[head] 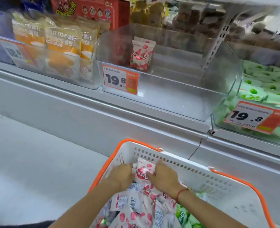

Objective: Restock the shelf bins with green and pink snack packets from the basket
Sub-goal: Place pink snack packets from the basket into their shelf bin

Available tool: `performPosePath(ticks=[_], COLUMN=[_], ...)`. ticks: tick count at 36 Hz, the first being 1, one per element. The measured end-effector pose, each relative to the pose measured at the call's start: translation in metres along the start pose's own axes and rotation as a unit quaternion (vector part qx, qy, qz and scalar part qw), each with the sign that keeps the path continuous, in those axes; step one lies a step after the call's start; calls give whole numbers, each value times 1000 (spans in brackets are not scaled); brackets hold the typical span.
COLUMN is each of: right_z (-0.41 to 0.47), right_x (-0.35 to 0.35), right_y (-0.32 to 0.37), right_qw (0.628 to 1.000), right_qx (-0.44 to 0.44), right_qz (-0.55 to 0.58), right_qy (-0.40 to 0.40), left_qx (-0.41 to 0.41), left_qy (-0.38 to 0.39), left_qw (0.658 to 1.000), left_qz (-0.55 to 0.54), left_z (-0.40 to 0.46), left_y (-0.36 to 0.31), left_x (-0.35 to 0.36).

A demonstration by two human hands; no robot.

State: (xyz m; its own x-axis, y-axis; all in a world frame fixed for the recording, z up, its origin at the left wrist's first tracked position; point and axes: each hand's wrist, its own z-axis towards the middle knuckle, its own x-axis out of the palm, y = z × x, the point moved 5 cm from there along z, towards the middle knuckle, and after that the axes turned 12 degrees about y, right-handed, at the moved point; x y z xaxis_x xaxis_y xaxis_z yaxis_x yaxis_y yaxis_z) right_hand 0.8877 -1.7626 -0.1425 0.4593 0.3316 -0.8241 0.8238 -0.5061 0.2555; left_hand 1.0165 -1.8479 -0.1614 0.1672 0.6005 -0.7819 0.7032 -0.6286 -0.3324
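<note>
1. Grey shop floor (29,162) lies to my left, and a long white shelf (103,116) runs across the view ahead, carrying clear plastic bins side by side.
2. I see the middle bin (177,96) holding a single pink packet (141,53), standing upright near its back left, long axis vertical, printed face toward me. An orange price tag (120,80) reading 19.8 hangs on this bin's front wall.
3. To the right, another bin (224,89) is heaped with green packets (265,83) and has its own orange price tag (254,116). To the left, a bin holds orange-and-white bread bags (62,46), with a red box (93,10) behind them on the shelf.
4. Below the shelf edge sits the white basket (218,183) with orange handles, its perforated far wall standing between my hands and the bins.
5. Inside it I see a pile of pink strawberry-print packets (136,211), lying at mixed angles, some showing barcodes, and a few green packets (185,216) at the right of the heap.
6. My left hand (122,176) and my right hand (164,177) are both down in the basket, fingers curled onto one pink packet on top (142,171), gripping it from either side. It lies between my hands, long axis running away from me, label up.
7. A red string bracelet (181,193) circles my right wrist.
</note>
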Motion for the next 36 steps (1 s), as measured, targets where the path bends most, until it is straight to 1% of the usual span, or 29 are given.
performPosePath(ticks=[2,4,7,10,12,15,17,19,22,25,28,30,33,35,36], right_z=[13,23,26,17,3,-23,-43,-64,-92,-114,-131,-135,-128,-118,-111], right_x=[23,33,33,22,6,-30,-57,-86,-134,-180,-219,-242,-274,-294,-303], right_y=[-13,-21,-23,-14,-8,0,6,16,34,51,71,82,91,94,96], right_qw=[990,979,970,959,959,955,945,932,916,908,913,908,892,881,876], right_qx=[56,61,38,-1,-43,-115,-152,-193,-220,-230,-250,-265,-276,-272,-265], right_qz=[121,189,239,284,280,268,282,293,299,274,218,209,259,304,321], right_qy=[47,46,20,7,-10,-45,-67,-91,-154,-219,-236,-248,-246,-241,-244], left_qx=[-9,-11,-4,14,29,72,104,135,164,193,219,219,216,212,204], left_qy=[34,46,51,29,25,50,80,96,104,84,57,32,-19,-82,-126], left_qw=[999,999,997,986,977,960,947,941,943,948,950,958,964,965,963], left_qz=[-23,-22,-66,-165,-208,-267,-295,-294,-270,-239,-214,-183,-152,-131,-127], left_z=[9,16,21,31,32,3,-14,-31,-58,-83,-111,-127,-139,-138,-134], left_y=[0,2,7,18,21,0,-10,-20,-31,-45,-60,-66,-66,-59,-52], left_x=[15,25,30,31,25,-20,-53,-92,-150,-204,-253,-280,-312,-328,-334])
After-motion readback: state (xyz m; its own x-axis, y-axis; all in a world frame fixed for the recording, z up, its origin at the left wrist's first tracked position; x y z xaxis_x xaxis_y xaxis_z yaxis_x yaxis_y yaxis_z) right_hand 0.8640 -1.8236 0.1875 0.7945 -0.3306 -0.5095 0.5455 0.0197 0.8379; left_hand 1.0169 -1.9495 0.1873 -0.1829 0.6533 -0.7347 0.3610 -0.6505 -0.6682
